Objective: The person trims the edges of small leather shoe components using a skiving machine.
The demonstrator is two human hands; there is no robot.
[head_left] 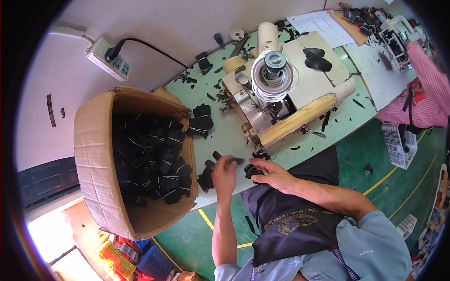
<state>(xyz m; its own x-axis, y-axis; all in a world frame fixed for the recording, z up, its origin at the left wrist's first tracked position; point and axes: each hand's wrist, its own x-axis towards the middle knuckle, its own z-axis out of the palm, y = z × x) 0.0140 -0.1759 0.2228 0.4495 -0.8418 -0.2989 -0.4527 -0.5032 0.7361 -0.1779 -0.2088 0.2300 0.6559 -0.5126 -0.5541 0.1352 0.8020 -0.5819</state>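
My left hand (225,177) is at the table's front edge, its fingers pinched on a small dark piece (238,161) that is smeared by motion. Just to its right, my right hand (275,176) holds a small stack of black fabric pieces (253,171) between thumb and fingers. Beside my left wrist lies a loose pile of similar black pieces (205,180). A big open cardboard box (96,161) stands at the left, holding many black bundles (152,140) tied with thin pale bands. One more black bundle (201,121) rests on the table by its rim.
A cream sewing machine (304,70) with a wooden strip (300,121) fills the middle of the table (347,110), among black scraps. A power strip (108,58) hangs on the wall. At the right another person in a pink checked sleeve (429,70) works near a white crate (398,147).
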